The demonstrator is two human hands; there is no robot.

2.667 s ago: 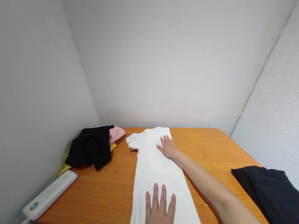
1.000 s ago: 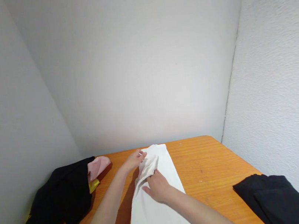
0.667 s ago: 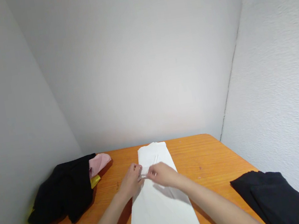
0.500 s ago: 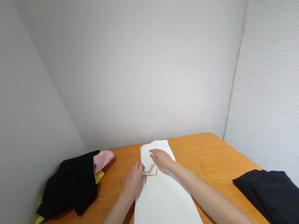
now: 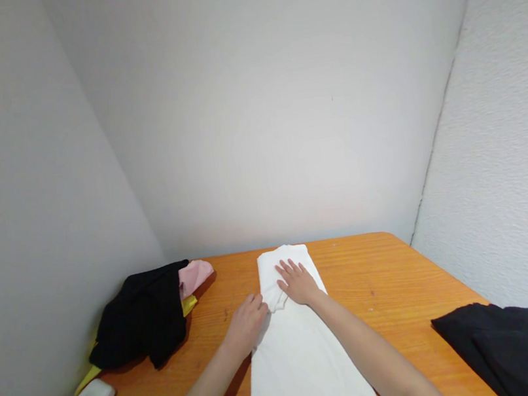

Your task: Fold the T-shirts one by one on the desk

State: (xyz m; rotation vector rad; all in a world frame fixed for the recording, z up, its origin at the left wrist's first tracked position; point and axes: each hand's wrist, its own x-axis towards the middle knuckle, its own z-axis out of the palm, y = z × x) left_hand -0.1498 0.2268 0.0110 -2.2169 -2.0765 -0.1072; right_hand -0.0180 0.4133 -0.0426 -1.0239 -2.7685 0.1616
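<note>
Long white dress-like garment (image 5: pixel 306 367) flat on wooden table (image 5: pixel 353 264), centred under the hands, long axis 12 to 6, widening toward 6 and out of view there. Right hand (image 5: pixel 298 283) pressed palm-down on upper part, fingers spread, nearer to the far end at 12. Left hand (image 5: pixel 247 325) at the 9 o'clock edge, a bit closer to 6, fingers curled by the folded-in sleeve (image 5: pixel 274 299); cannot tell if pinching cloth. Sleeve between both hands. Black cloth heap (image 5: pixel 142 315) at 9, folded black cloth (image 5: pixel 524 344) at 4, both well apart.
</note>
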